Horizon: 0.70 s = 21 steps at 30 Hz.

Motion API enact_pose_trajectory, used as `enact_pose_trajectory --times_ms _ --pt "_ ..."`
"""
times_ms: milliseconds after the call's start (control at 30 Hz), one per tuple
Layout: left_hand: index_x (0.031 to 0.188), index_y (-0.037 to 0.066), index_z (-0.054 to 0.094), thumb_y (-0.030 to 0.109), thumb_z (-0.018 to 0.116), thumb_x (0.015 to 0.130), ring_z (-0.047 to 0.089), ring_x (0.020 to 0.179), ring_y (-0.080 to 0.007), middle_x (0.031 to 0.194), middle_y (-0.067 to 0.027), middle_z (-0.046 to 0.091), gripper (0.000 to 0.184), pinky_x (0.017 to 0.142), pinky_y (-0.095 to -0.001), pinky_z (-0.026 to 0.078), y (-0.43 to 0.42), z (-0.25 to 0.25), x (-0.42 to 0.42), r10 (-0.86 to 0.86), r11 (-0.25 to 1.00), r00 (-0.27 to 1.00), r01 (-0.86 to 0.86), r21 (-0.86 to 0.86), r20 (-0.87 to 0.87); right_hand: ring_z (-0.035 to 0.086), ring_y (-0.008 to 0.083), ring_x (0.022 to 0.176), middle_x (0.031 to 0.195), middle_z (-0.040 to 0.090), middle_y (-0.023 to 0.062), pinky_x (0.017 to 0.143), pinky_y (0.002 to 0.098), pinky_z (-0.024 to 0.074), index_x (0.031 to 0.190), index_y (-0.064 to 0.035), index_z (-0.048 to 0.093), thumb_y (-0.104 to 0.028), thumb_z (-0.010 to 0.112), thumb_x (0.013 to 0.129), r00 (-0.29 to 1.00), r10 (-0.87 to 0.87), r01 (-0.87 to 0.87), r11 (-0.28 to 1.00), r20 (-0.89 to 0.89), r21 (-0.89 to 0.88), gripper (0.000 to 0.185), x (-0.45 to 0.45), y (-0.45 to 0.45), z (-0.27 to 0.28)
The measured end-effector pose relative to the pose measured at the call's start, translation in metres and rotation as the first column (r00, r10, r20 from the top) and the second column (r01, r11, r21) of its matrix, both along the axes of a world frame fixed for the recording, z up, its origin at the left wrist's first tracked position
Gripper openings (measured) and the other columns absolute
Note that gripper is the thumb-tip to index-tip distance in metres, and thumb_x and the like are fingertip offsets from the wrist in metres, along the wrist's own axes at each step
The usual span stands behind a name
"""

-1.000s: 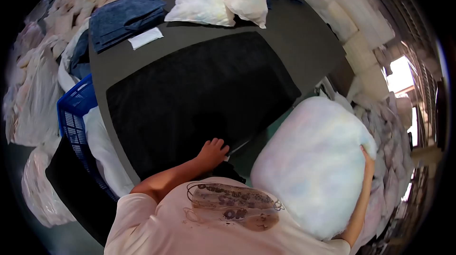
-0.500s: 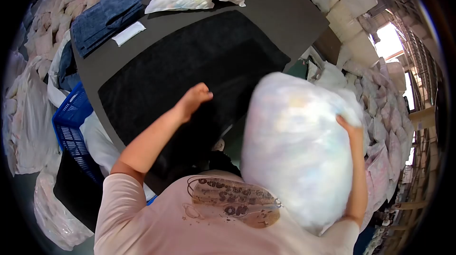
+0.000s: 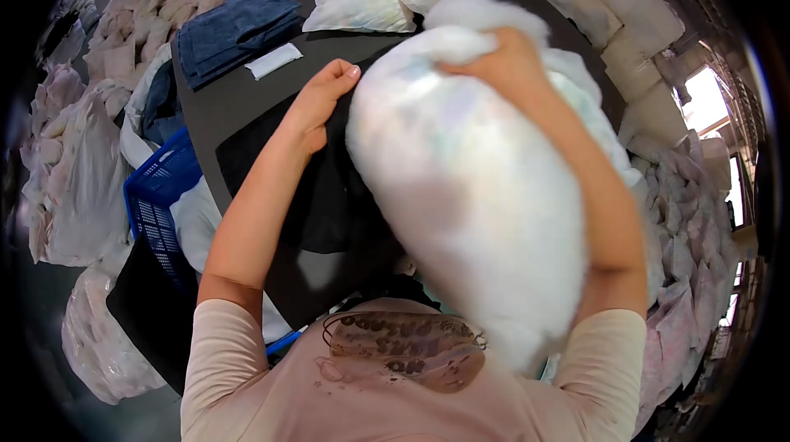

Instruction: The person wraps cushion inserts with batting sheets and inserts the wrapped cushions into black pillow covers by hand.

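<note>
A bulky, stuffed white bag (image 3: 469, 187) with pale colours showing through leans over the table in front of my chest. My right hand (image 3: 498, 55) grips its upper end, fingers pressed into the bunched white material. Left of the bag, my left hand (image 3: 325, 100) is closed, thumb against the fingers, at the upper edge of a black cloth (image 3: 329, 195). The cloth lies on the dark grey table (image 3: 202, 109), and the bag covers much of its right side. Motion blurs the bag.
Folded dark blue cloths (image 3: 234, 30) and a small white packet (image 3: 274, 61) lie at the table's far left. White stuffed pillows (image 3: 358, 2) rest at the back. A blue plastic basket (image 3: 160, 203) stands left. Piled white bags (image 3: 691, 228) line the right.
My right hand has moved from the bag's right side up to its top, and the bag has swung up and left over the cloth. My left hand has moved farther up the table.
</note>
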<state>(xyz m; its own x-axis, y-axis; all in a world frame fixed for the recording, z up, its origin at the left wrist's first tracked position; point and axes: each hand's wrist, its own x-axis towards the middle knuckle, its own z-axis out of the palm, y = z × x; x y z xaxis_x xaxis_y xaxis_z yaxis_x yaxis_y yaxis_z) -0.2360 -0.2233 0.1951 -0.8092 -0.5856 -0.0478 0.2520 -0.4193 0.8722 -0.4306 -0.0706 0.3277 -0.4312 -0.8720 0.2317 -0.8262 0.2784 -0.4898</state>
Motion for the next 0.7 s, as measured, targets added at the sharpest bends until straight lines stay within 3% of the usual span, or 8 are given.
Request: enact_pose_trajectory --times_ms 133,300,333,433,533,600,667,700 --pt "0.096 0.009 0.055 0.019 0.057 0.100 0.062 0.076 -0.0089 0.086 -0.0004 0.063 0.011 0.069 -0.0242 0.053 0.007 0.020 -0.013 -0.142 0.983 0.966 0.164 0.084 -0.216 0.067 0.0372 0.074 0.074 0.068 0.0194 0.070 0.0430 0.0522 0.078 -0.0040 0.074 -0.042 0.082 0.063 0.941 0.061 -0.121 0.979 -0.332 -0.166 0.042 0.008 -0.031 -0.090" --pt "0.106 0.007 0.055 0.020 0.057 0.100 0.059 0.091 -0.0077 0.095 0.0007 0.059 0.015 0.084 -0.0246 0.049 0.038 0.068 -0.037 -0.216 0.976 0.938 0.199 -0.088 -0.271 0.067 0.0310 0.083 0.085 0.070 0.0142 0.075 0.0420 0.0515 0.085 -0.0056 0.071 -0.030 0.071 0.074 0.914 0.131 -0.081 0.986 -0.384 0.143 0.026 0.028 -0.030 -0.061" --pt "0.106 0.006 0.054 0.021 0.057 0.100 0.057 0.094 -0.0080 0.094 0.0021 0.058 0.017 0.089 -0.0252 0.045 0.076 0.092 -0.034 -0.149 0.976 0.976 0.119 -0.180 -0.161 0.066 0.0306 0.085 0.087 0.069 0.0141 0.076 0.0415 0.0509 0.087 -0.0056 0.070 -0.028 0.071 0.074 0.919 0.159 -0.108 0.981 -0.360 0.159 0.026 0.025 -0.024 -0.056" --pt "0.096 0.007 0.050 0.022 0.055 0.100 0.042 0.084 -0.0070 0.086 0.0049 0.044 0.016 0.084 -0.0250 0.035 0.154 0.089 -0.042 -0.663 0.684 0.741 0.544 -0.486 -0.103 0.064 0.0294 0.092 0.094 0.067 0.0139 0.081 0.0398 0.0493 0.093 -0.0055 0.068 -0.024 0.069 0.077 0.949 0.228 -0.196 0.968 -0.217 0.158 0.025 0.012 -0.003 -0.048" --pt "0.089 0.008 0.043 0.021 0.054 0.100 0.033 0.079 -0.0075 0.083 0.0042 0.036 0.020 0.072 -0.0251 0.033 0.166 0.064 -0.046 -0.749 0.661 0.632 0.693 -0.287 -0.199 0.062 0.0283 0.098 0.101 0.066 0.0137 0.086 0.0382 0.0477 0.100 -0.0053 0.066 -0.019 0.067 0.079 0.948 0.317 -0.317 0.942 0.021 0.108 0.025 -0.003 0.013 -0.054" --pt "0.091 0.004 0.042 0.018 0.051 0.103 0.035 0.084 -0.0065 0.086 0.0017 0.034 0.020 0.113 -0.0334 0.026 0.169 0.042 -0.043 -0.695 0.645 0.719 0.622 -0.445 -0.002 0.060 0.0275 0.102 0.105 0.064 0.0135 0.089 0.0371 0.0466 0.104 -0.0053 0.064 -0.016 0.066 0.081 0.898 0.382 -0.400 0.915 0.218 0.047 0.026 -0.011 0.025 -0.066" --pt "0.092 0.004 0.041 0.018 0.051 0.103 0.035 0.085 -0.0060 0.087 0.0014 0.034 0.020 0.105 -0.0288 0.034 0.169 0.041 -0.039 -0.509 0.800 0.835 0.366 -0.476 -0.212 0.058 0.0268 0.106 0.110 0.063 0.0134 0.092 0.0360 0.0455 0.109 -0.0052 0.063 -0.013 0.065 0.082 0.810 0.451 -0.483 0.876 0.374 -0.012 0.027 -0.014 0.042 -0.081" --pt "0.095 0.005 0.044 0.018 0.052 0.103 0.036 0.084 -0.0044 0.088 0.0023 0.039 0.018 0.089 -0.0227 0.039 0.160 0.054 -0.033 -0.379 0.837 0.920 0.295 -0.461 -0.098 0.058 0.0264 0.108 0.112 0.062 0.0133 0.093 0.0354 0.0450 0.111 -0.0051 0.062 -0.012 0.064 0.083 0.761 0.487 -0.526 0.850 0.428 -0.033 0.028 -0.014 0.050 -0.089"
